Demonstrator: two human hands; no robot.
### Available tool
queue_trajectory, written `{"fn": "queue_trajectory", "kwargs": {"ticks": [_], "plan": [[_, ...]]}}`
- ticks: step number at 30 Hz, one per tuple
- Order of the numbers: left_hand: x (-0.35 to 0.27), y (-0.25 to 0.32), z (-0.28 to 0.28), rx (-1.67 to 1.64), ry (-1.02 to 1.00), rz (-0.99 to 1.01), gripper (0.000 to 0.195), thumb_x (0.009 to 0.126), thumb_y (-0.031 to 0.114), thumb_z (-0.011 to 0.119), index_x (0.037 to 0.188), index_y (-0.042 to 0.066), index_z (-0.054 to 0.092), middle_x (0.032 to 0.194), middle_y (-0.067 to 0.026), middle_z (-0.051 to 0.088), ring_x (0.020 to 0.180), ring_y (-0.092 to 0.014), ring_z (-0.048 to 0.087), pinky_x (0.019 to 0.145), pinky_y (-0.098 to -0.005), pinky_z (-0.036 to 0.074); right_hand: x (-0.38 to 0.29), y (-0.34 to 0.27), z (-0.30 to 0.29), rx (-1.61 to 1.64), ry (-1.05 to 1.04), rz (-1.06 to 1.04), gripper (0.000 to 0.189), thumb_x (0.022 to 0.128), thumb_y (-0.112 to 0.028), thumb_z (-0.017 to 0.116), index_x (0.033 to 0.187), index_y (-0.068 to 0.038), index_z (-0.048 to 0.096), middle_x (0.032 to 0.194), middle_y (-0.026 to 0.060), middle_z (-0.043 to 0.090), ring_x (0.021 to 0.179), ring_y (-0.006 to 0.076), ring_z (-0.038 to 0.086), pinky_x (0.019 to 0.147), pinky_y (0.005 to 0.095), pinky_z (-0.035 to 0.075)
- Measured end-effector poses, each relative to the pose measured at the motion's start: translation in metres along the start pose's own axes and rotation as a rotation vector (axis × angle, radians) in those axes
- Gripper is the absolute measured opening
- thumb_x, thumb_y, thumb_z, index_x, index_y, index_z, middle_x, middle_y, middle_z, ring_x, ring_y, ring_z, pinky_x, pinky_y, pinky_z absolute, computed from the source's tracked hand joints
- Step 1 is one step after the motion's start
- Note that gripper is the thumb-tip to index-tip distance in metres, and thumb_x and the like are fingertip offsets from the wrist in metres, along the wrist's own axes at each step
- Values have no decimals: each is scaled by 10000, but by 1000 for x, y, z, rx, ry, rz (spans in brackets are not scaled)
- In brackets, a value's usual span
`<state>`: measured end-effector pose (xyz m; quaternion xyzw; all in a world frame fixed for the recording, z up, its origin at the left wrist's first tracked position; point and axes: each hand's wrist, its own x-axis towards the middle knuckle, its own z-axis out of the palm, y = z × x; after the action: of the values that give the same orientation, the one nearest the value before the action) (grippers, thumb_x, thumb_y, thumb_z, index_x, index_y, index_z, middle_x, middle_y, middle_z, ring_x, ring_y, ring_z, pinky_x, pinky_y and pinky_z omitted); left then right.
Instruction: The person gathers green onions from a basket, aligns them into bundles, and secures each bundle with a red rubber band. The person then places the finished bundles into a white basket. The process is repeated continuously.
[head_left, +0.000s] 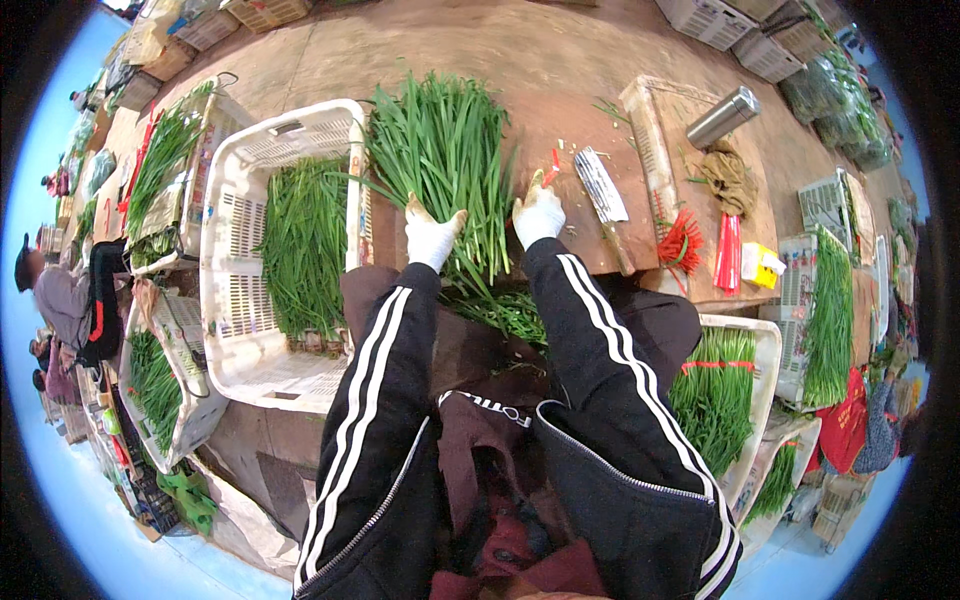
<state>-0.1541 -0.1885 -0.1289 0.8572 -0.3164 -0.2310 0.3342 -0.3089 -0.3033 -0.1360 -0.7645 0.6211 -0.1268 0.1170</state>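
Observation:
A large bunch of garlic chives (450, 150) lies in front of me on a brown board (547, 120), leaf tips away from me and pale stems towards me. My left hand (431, 234), in a white glove, rests on the lower left of the bunch with thumb and fingers spread. Just right of the stems, my gloved right hand (538, 216) has a red tie strip (553, 165) sticking out between its fingers. Farther right on the board lies a cleaver (600, 184), its blade pointing away and its handle towards me. More loose green leaves (502, 311) lie below the board's near edge.
To the left stands a white plastic crate (225, 337) holding chives. On the right, a crate-supported board (675, 150) carries a steel flask (721, 118), brown cloth (727, 180), red ties (681, 244) and a yellow tissue pack (759, 266). Another crate (765, 352) holds tied chives. A person (67, 300) sits far left.

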Motion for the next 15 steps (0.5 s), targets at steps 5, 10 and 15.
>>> {"fn": "queue_trajectory", "kwargs": {"ticks": [5, 10, 15], "plan": [[4, -13, 5, -85, 43, 45, 1108, 691, 468, 767, 1478, 21, 127, 1481, -260, 237, 1313, -408, 351, 1064, -438, 341, 16, 11, 36, 51, 51, -85, 509, 814, -79, 512, 1322, -98, 497, 906, 159, 630, 813, 321, 645, 696, 428, 528], [3, -14, 5, -57, 53, 50, 1107, 691, 469, 770, 1474, 18, 131, 1470, -254, 265, 1290, -414, 380, 1051, -446, 357, 62, 72, 45, 358, 193, -58, 517, 739, -46, 577, 1252, 4, 540, 924, 179, 657, 800, 338, 632, 725, 409, 501], [1, -14, 3, -70, 52, 60, 1074, 708, 466, 754, 1473, 18, 147, 1472, -239, 274, 1297, -403, 371, 1058, -440, 346, 85, 141, 20, 583, -126, -63, 552, 730, -30, 643, 1272, -31, 539, 802, 122, 641, 678, 202, 594, 668, 308, 489]]}}
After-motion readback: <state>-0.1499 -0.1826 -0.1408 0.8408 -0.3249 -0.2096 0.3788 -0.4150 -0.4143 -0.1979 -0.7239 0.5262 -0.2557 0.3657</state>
